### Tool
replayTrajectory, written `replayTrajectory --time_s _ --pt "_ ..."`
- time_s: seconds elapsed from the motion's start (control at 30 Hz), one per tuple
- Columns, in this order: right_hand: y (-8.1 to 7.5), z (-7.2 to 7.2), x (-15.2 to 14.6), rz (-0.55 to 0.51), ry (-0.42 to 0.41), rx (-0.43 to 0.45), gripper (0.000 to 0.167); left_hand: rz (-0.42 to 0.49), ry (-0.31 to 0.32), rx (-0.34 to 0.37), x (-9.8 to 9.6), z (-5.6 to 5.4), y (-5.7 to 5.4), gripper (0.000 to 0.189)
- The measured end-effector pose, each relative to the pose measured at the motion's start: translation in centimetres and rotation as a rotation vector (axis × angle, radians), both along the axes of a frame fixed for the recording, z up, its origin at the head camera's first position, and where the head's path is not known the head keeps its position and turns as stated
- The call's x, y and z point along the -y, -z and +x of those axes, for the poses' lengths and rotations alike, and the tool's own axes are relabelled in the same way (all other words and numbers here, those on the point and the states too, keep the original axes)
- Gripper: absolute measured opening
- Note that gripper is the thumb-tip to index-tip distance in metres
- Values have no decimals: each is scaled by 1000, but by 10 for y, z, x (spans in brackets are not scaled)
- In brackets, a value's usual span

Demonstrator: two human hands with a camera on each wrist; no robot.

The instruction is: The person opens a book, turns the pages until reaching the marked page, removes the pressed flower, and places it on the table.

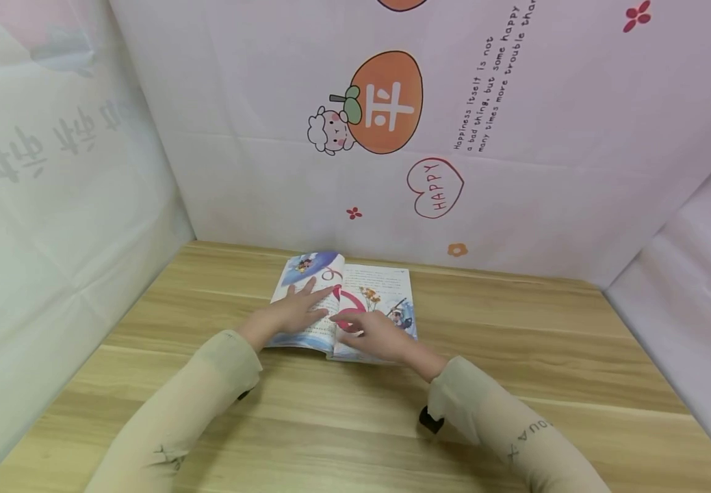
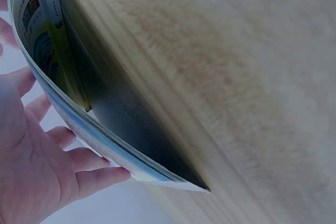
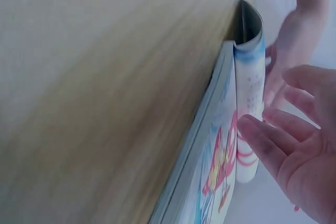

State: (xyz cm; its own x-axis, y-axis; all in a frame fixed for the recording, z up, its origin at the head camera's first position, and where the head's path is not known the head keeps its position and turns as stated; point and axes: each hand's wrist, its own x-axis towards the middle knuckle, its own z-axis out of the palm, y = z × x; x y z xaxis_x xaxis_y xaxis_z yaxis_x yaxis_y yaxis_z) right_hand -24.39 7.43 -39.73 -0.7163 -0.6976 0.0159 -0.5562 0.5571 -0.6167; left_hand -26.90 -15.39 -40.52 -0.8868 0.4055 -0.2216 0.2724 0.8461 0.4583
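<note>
An open illustrated book lies on the table, with a pink ribbon-like drawing running across its two pages. Spread fingers of my left hand rest on the left page. In the left wrist view that side of the book bows up off the wood, and the left hand touches its outer face. Near the lower middle fold is my right hand, over the right page. The right wrist view shows the right hand with loosely bent fingers beside the fold of the book, gripping nothing.
The book sits toward the back of a wood-grain table. Behind it hangs a white printed cloth with an orange fruit drawing. More white cloth stands along the left side, and another sheet along the right.
</note>
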Motion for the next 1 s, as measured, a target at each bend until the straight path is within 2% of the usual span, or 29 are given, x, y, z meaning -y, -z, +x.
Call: replayTrajectory --time_s 0.27,0.37,0.6,0.73,1.0 --pt "-4 -17 -15 -100 208 20 27 5 4 0 1 -3 3 62" --pt "-3 -22 -19 -108 269 36 25 -2 11 -3 1 -4 5 62" --pt "5 -34 -26 -80 439 140 22 3 30 -12 2 -4 8 63" --pt "8 -38 -26 -71 487 182 21 12 23 -1 3 -4 7 63" --pt "11 -42 -26 -42 524 224 21 -3 21 0 3 -4 7 63"
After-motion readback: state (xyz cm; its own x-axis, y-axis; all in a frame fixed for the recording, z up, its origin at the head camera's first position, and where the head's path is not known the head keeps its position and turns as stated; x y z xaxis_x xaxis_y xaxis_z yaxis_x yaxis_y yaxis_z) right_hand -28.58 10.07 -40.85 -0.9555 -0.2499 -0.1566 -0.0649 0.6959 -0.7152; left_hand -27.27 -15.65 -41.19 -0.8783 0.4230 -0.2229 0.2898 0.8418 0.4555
